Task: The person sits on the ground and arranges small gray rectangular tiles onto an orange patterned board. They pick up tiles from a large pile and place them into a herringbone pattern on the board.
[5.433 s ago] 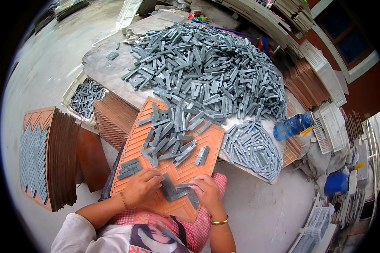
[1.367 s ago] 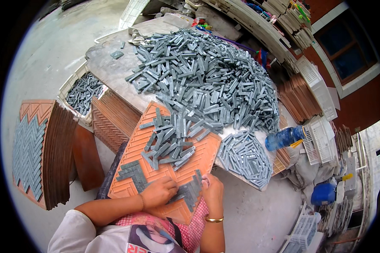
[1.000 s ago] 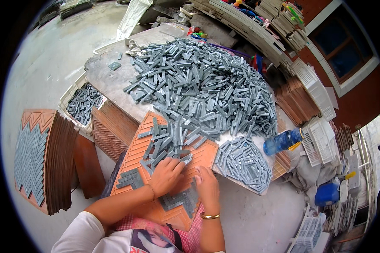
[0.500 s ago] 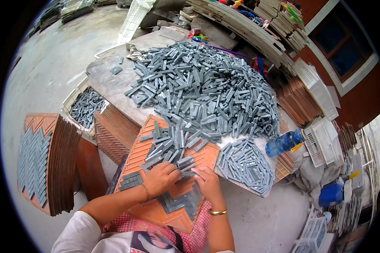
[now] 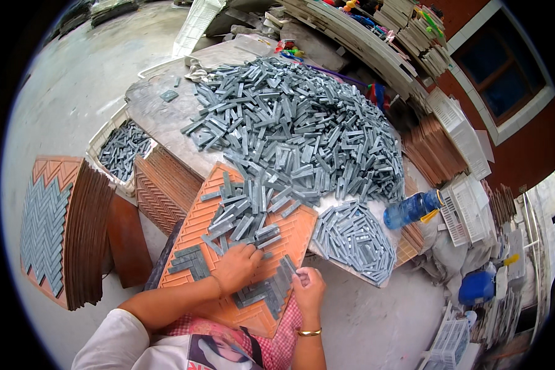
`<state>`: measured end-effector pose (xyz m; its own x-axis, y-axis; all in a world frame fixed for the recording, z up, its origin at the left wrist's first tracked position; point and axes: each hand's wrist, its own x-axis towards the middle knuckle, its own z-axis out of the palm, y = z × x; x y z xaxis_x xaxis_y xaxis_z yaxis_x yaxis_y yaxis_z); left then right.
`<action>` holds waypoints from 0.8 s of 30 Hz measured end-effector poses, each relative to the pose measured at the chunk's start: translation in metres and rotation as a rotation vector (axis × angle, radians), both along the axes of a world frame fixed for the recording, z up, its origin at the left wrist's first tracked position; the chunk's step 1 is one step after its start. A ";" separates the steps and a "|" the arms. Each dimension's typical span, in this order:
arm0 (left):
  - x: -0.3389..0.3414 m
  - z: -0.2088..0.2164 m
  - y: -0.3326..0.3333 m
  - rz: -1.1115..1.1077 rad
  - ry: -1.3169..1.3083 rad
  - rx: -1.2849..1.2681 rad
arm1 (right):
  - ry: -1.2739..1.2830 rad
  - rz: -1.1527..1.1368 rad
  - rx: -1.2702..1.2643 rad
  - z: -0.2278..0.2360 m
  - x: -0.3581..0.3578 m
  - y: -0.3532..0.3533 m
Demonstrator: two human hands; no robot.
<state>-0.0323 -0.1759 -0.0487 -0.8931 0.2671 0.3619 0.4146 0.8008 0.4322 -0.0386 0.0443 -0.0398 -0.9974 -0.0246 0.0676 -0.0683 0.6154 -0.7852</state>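
Note:
An orange herringbone-grooved tray (image 5: 228, 317) lies tilted across my lap. Grey stone strips (image 5: 259, 295) fill some of its grooves near the lower right, and a second laid group (image 5: 190, 262) sits at its left. Loose strips (image 5: 243, 213) are heaped on its far half. My left hand (image 5: 237, 269) rests over the middle of the tray beside that heap, fingers curled; what they hold, if anything, is hidden. At the tray's right edge my right hand (image 5: 309, 288) pinches at a grey strip (image 5: 288, 265) lying at the end of the laid pattern.
A large pile of grey strips (image 5: 314, 129) covers the table beyond. Right of the tray lies a flat round arrangement of strips (image 5: 354, 243), near a blue water bottle (image 5: 413, 209). Left stand stacked trays (image 5: 83, 234), one filled on top, and a white crate (image 5: 95, 151) of strips.
My right hand has moved from the tray's middle toward its right edge, where a strip now lies by the laid pattern. My left hand has shifted slightly nearer. The whole view has tilted a little.

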 end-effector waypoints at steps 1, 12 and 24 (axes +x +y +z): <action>0.001 -0.002 0.000 0.010 0.014 0.035 | 0.029 -0.008 0.006 -0.001 0.000 -0.003; 0.022 0.015 -0.006 0.082 0.001 0.211 | 0.169 0.033 0.243 0.006 -0.006 -0.015; 0.008 -0.004 0.015 0.061 0.035 0.146 | 0.069 0.018 -0.025 0.027 -0.007 -0.017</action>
